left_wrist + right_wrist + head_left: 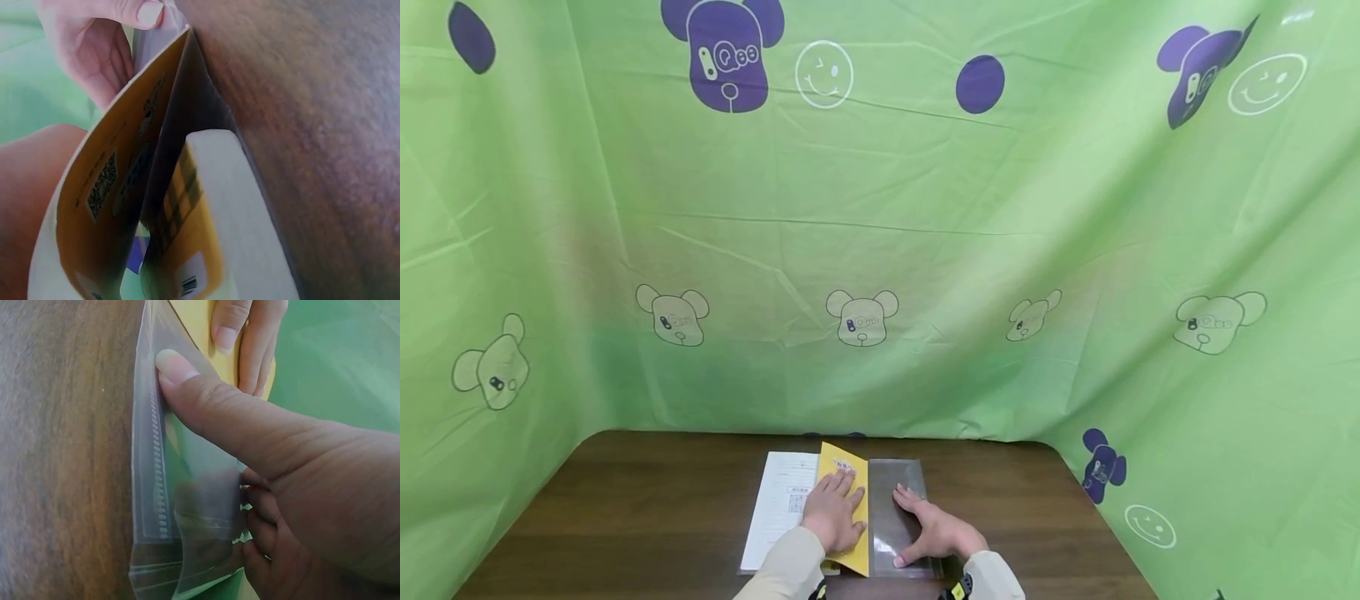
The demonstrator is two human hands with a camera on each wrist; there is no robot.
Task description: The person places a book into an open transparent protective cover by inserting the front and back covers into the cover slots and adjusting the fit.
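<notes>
An exercise book lies on the table with its white printed page [777, 498] at the left and its yellow cover [854, 546] turned up to the right. My left hand [832, 510] presses on that cover with fingers spread. Next to it lies a clear plastic book cover [889, 492], its flap spread to the right. On this plastic rests my right hand [936, 531], thumb and fingers apart. The right wrist view shows the thumb [206, 403] touching the plastic near its ridged seam. In the left wrist view the yellow cover [134, 140] stands at an angle from the thick book [234, 194].
The brown wooden table [647, 508] extends on both sides of the book. A green printed cloth [865, 250] hangs behind the table and along its left and right sides.
</notes>
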